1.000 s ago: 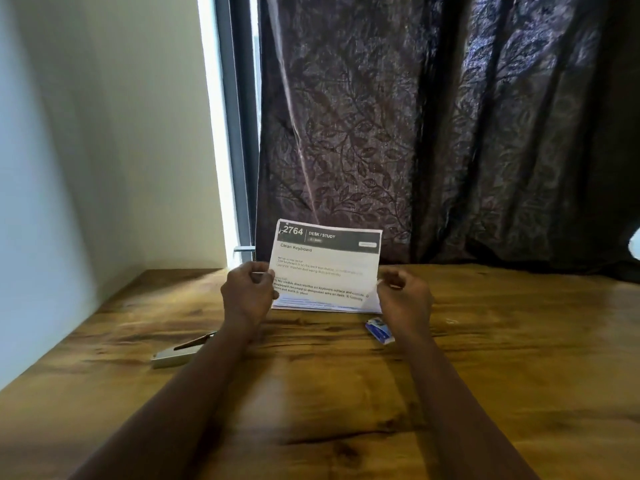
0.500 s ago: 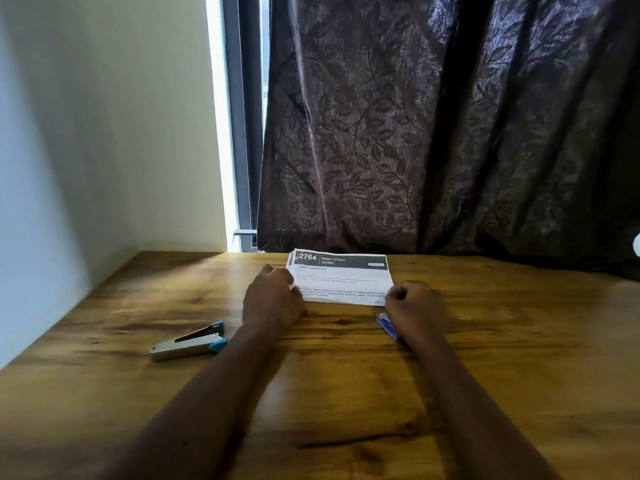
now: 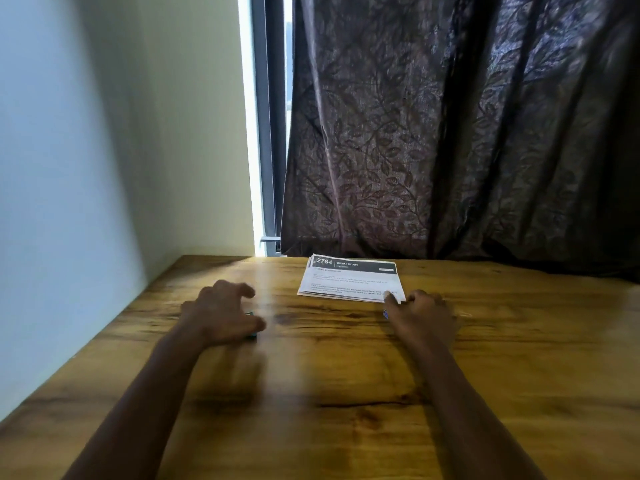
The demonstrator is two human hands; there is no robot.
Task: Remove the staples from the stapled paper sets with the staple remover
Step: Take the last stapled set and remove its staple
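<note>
Just past the right hand, whose straight finger touches its corner, the white printed paper stack lies on the wooden bench, staples likely not out yet, and the left hand curves over a blue thing, grip unclear.

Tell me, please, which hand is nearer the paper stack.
Right. The right hand touches the near right corner of the paper stack; the left hand is apart, to its left.

White printed paper stack lies flat, sheets slightly fanned.
</note>
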